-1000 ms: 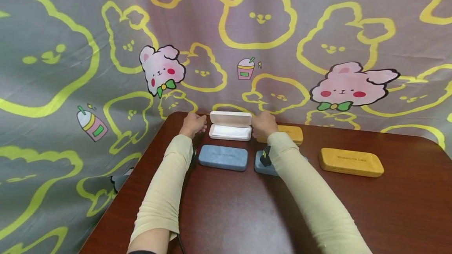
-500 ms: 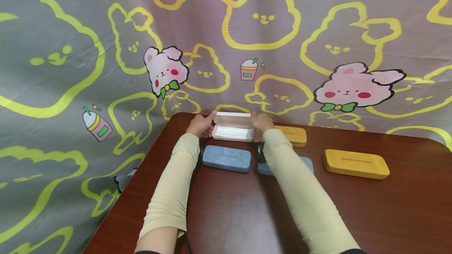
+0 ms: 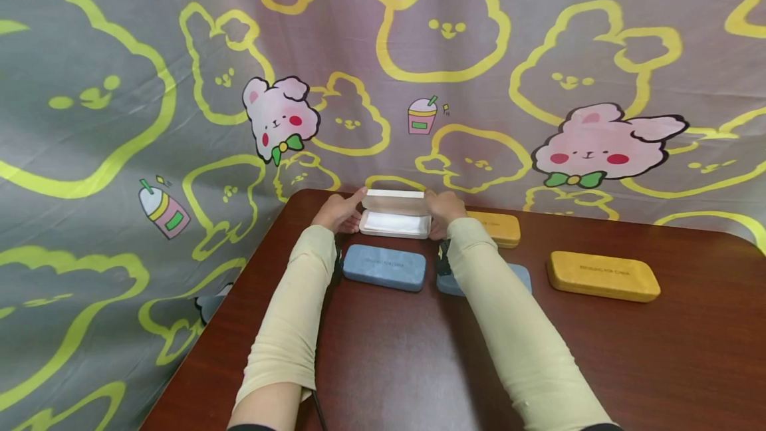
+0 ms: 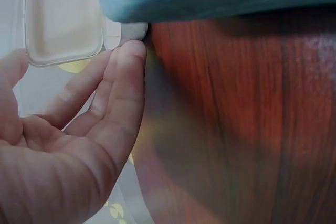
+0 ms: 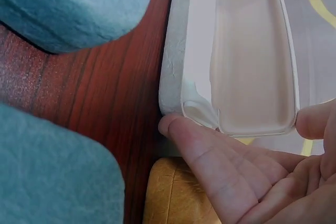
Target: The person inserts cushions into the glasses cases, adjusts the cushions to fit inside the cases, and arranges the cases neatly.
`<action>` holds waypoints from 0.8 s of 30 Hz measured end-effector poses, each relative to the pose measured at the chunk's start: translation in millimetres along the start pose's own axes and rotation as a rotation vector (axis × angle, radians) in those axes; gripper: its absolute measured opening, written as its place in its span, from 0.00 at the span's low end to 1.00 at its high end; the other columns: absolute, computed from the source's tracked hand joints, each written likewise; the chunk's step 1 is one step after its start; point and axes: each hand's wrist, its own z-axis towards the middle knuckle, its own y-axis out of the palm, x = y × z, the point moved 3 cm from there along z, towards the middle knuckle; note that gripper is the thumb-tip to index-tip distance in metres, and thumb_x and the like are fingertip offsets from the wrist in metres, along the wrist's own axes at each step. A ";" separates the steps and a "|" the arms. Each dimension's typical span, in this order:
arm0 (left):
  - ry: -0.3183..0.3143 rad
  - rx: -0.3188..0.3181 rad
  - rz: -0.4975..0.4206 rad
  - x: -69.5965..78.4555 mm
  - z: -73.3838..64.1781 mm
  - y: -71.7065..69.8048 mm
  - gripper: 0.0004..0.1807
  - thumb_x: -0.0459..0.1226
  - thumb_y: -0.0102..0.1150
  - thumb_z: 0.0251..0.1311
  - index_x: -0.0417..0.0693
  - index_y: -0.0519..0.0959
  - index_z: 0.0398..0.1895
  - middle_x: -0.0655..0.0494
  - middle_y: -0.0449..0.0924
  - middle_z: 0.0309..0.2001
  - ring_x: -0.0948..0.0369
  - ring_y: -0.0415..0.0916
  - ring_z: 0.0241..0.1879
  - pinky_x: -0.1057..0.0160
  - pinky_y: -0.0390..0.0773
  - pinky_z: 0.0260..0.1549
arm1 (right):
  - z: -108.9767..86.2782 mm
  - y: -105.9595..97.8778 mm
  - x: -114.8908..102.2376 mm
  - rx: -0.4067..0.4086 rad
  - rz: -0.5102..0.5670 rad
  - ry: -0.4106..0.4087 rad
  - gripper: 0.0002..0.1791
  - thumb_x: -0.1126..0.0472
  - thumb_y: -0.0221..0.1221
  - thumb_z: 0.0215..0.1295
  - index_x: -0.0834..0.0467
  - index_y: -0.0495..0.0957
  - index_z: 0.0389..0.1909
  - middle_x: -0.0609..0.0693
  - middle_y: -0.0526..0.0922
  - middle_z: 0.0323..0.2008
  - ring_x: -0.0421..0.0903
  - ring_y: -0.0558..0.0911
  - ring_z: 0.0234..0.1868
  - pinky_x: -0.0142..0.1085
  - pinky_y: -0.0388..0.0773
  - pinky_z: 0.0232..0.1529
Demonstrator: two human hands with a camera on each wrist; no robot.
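Note:
A white glasses case (image 3: 395, 228) lies at the back of the table with its lid raised, a folded white cloth (image 3: 391, 223) in its base. At its left end, my left hand (image 3: 340, 211) holds it, fingertips on the base and thumb at the lid's edge, as the left wrist view shows. My right hand (image 3: 444, 210) holds the other end the same way. In the right wrist view, the right thumb touches the rim of the lid (image 5: 257, 56) and a forefinger lies against the corner of the base (image 5: 176, 72).
Nearer me lie a blue case (image 3: 385, 267) and a second blue case (image 3: 511, 279), partly under my right forearm. One yellow case (image 3: 499, 228) sits beside my right hand; another yellow case (image 3: 603, 276) is farther right. A patterned curtain (image 3: 335, 38) hangs behind the table (image 3: 395, 351).
Both hands have closed in on the two ends of the white case since one second ago; thumbs now meet the lid. Over the last half second they have barely moved.

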 end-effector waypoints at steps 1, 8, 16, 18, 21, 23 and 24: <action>-0.002 -0.004 -0.009 -0.2 -0.3 -0.5 0.43 0.64 0.54 0.65 0.24 0.80 0.45 0.37 0.82 0.36 0.52 0.82 0.27 0.50 0.83 0.42 | 0.0 -0.2 0.0 -0.002 0.004 0.000 0.37 0.43 0.38 0.79 0.74 0.64 0.66 0.73 0.81 0.37 0.64 0.87 0.34 0.53 0.84 0.36; -0.014 -0.033 -0.092 -3.5 -3.9 -2.9 0.39 0.59 0.59 0.65 0.24 0.78 0.48 0.36 0.81 0.41 0.53 0.82 0.30 0.51 0.82 0.46 | -3.7 -0.3 -0.7 -0.038 0.022 -0.002 0.34 0.48 0.40 0.75 0.71 0.64 0.68 0.75 0.80 0.42 0.66 0.86 0.38 0.53 0.84 0.39; -0.038 -0.039 -0.140 -6.6 -2.5 -6.4 0.34 0.52 0.66 0.61 0.24 0.78 0.51 0.34 0.80 0.49 0.52 0.84 0.35 0.53 0.82 0.47 | -5.9 -1.2 -1.7 -0.093 0.054 -0.007 0.33 0.53 0.42 0.71 0.70 0.60 0.71 0.74 0.78 0.45 0.66 0.84 0.43 0.52 0.83 0.43; -0.037 -0.041 -0.151 -7.6 -2.1 -7.2 0.32 0.49 0.66 0.60 0.24 0.78 0.51 0.33 0.80 0.50 0.52 0.84 0.37 0.54 0.82 0.47 | -6.3 -0.8 -1.5 -0.096 0.047 -0.011 0.33 0.54 0.43 0.71 0.70 0.60 0.70 0.73 0.78 0.45 0.65 0.84 0.43 0.52 0.83 0.44; -0.037 -0.045 -0.168 -9.8 -1.7 -5.9 0.27 0.43 0.67 0.60 0.25 0.79 0.50 0.35 0.81 0.47 0.52 0.84 0.36 0.55 0.82 0.46 | -7.1 -0.6 1.0 -0.092 0.040 -0.017 0.30 0.56 0.47 0.70 0.72 0.64 0.66 0.72 0.78 0.45 0.64 0.84 0.43 0.51 0.83 0.44; -0.036 -0.043 -0.168 -11.7 -1.4 -4.7 0.22 0.38 0.67 0.58 0.26 0.80 0.47 0.37 0.82 0.42 0.52 0.84 0.35 0.55 0.82 0.45 | -7.2 0.0 3.1 -0.079 0.038 -0.016 0.27 0.58 0.49 0.69 0.72 0.67 0.62 0.71 0.78 0.45 0.64 0.84 0.42 0.50 0.83 0.43; -0.036 -0.042 -0.169 -12.5 -1.3 -4.1 0.19 0.36 0.67 0.58 0.27 0.80 0.45 0.39 0.83 0.40 0.52 0.84 0.34 0.54 0.82 0.45 | -7.2 0.4 4.1 -0.072 0.037 -0.015 0.25 0.58 0.49 0.69 0.73 0.69 0.59 0.70 0.78 0.44 0.63 0.84 0.42 0.50 0.83 0.43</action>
